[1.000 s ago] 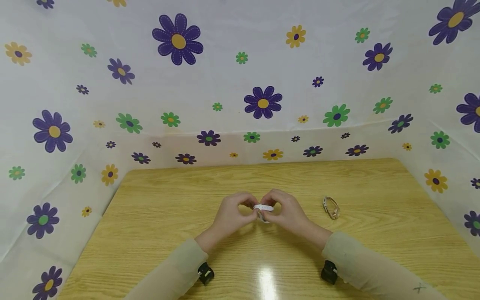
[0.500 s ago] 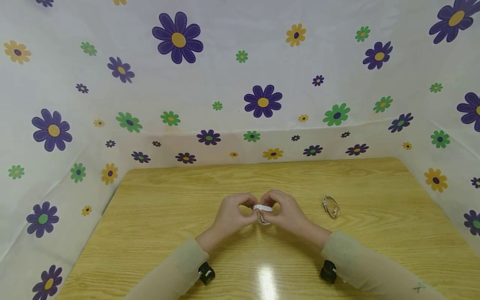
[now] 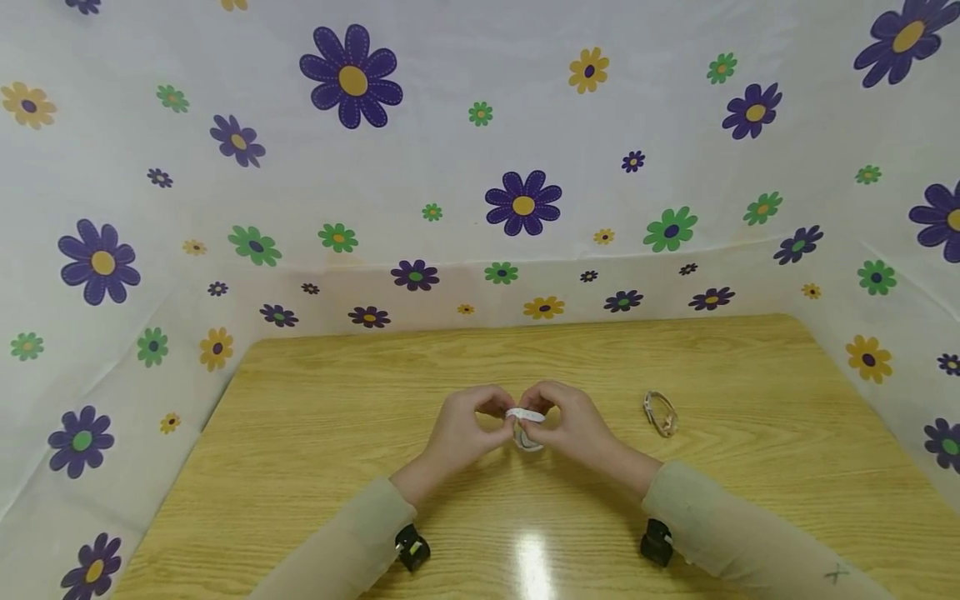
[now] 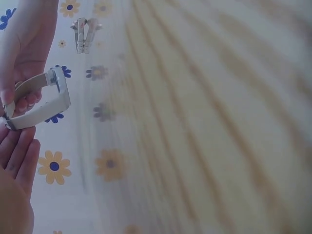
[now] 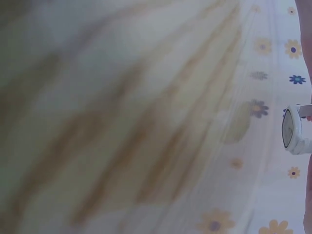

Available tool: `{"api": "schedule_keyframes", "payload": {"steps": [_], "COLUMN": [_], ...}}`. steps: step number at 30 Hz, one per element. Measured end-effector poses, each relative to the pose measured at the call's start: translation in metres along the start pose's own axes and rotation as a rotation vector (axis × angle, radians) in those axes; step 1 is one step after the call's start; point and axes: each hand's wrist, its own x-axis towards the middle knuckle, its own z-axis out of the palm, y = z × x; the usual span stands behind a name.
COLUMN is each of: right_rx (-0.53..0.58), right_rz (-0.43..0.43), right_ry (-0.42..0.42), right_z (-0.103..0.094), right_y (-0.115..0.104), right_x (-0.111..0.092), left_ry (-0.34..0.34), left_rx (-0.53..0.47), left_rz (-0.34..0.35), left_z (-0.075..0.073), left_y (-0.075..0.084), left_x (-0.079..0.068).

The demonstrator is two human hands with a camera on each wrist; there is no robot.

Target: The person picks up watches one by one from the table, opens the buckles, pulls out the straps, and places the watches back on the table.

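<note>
- Pinched by the curled thumbs and fingers of your left hand [image 3: 467, 427] and right hand [image 3: 573, 423], a white watch [image 3: 527, 415] hangs as a loop over the middle of the wood-grained table [image 3: 337, 400].
- Your own fingers cover part of the strap [image 4: 36, 116]; whether it is fastened cannot be told.
- Hard to make out from the head camera, the dial [image 5: 288, 127] shows in the right wrist view, its markings blurred and your hands cropped by the frame's edge.
- Well apart, to the right of your hands, lies a second watch [image 3: 669, 427], too small to read.
- Bright glare [image 3: 534, 567] streaks the table between your pale sleeves [image 3: 330, 542].
- White cloth [image 3: 420, 150], printed with purple, green and yellow flowers, walls the back and both sides.
</note>
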Motion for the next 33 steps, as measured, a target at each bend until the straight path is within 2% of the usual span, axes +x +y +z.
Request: {"api": "schedule_keyframes", "payload": {"steps": [6,12,18,23,33], "right_rx": [-0.027,-0.015,0.008,0.043,0.075], "right_rz": [0.007,0.024,0.037,0.048,0.075], "right_ry": [0.004,-0.024,-0.049,-0.063,-0.078], "right_z": [-0.0006,-0.0006,-0.0004,0.0,0.0017], "right_y": [0.0004,-0.0004,-0.003,-0.0025,-0.0017], "right_x": [-0.001,-0.0012,0.0005,0.0,0.0017], "left_ry": [-0.028,-0.057,-0.051,-0.054,-0.034], "left_rx": [0.014,0.055,0.107,0.152,0.177], "left_rz": [-0.039,-0.036,-0.003,0.05,0.114], "left_z": [-0.0009,-0.001,-0.0013,-0.0011,0.0], "left_y": [-0.0002,0.0022,0.0054,0.0077,0.0039], "left_x": [0.0008,0.0011,0.0012,0.001,0.0013]}}
